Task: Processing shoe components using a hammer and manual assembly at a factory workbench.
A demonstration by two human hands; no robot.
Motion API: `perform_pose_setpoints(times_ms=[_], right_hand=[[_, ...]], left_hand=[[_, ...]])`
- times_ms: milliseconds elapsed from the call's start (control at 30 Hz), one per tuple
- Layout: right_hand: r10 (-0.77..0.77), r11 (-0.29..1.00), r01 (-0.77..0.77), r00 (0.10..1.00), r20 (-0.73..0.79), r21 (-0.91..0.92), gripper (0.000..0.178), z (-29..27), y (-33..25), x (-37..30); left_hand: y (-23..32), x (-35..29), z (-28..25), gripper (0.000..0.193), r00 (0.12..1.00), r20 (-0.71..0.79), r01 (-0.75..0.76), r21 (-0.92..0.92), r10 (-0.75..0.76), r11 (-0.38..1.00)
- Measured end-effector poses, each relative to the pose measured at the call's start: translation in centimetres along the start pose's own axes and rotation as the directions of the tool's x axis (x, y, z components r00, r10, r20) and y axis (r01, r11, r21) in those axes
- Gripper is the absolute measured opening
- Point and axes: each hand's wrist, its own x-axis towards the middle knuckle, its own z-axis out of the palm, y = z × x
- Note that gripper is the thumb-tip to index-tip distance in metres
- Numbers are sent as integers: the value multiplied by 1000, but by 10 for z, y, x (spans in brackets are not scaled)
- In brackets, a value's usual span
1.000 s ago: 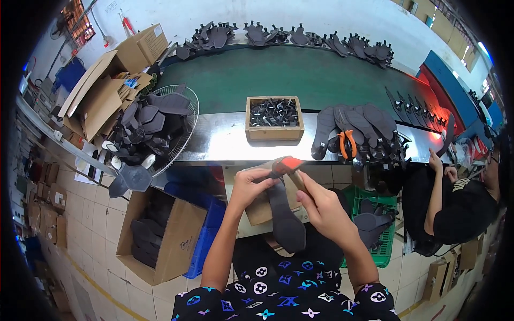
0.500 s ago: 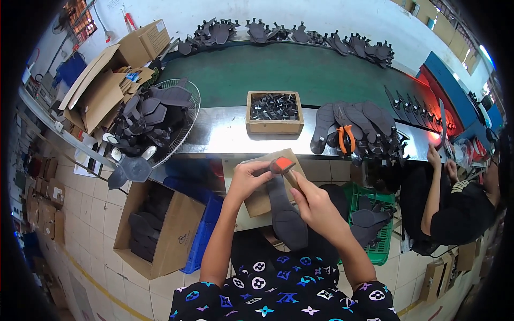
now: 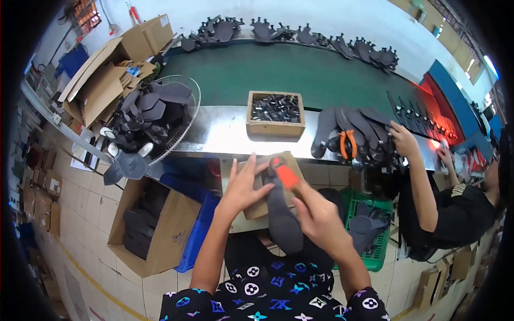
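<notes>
Dark grey, the sole (image 3: 285,216) lies with its narrow far end over a brown block (image 3: 258,207) and its broad, rounded near end out toward the person's lap. The right hand (image 3: 324,218) is closed around the handle of a hammer (image 3: 288,175), whose orange-red head, blurred, is over the far end of the sole; whether it touches cannot be told. The left hand (image 3: 246,184) has its fingers spread wide, the thumb at the left edge of the sole and the other fingertips near its far end.

The step in hand looks like hammering at that far end. The next move seems to call for a steady sole, square blows and left fingers kept clear of the hammer head.

Beyond, on the steel bench (image 3: 214,125), stands a wooden box (image 3: 276,128) of small dark parts. To its right lie orange-handled pliers (image 3: 348,143) beside a pile of soles (image 3: 356,123), where a co-worker's hand (image 3: 405,140) reaches the right side. A wire basket (image 3: 194,109) of dark pieces is at left, and a green crate (image 3: 381,250) stands at right, below the bench.
</notes>
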Motion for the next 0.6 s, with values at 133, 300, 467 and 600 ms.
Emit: perform_pose_setpoints(times_ms=[133, 300, 467, 600], right_hand=[[-184, 982, 168, 955, -234, -89, 33, -37, -44, -23], [95, 995, -95, 995, 19, -23, 41, 2, 6, -7], [-120, 990, 114, 990, -79, -79, 50, -23, 0, 7], [-168, 904, 177, 984, 57, -390, 49, 3, 33, 21]], left_hand=[[11, -1, -9, 97, 1000, -15, -13, -142, 11, 990], [4, -2, 2, 60, 992, -100, -70, 44, 74, 997], [21, -27, -9, 22, 959, -95, -282, -406, 267, 869], [94, -76, -52, 20, 942, 91, -170, -702, 324, 692]])
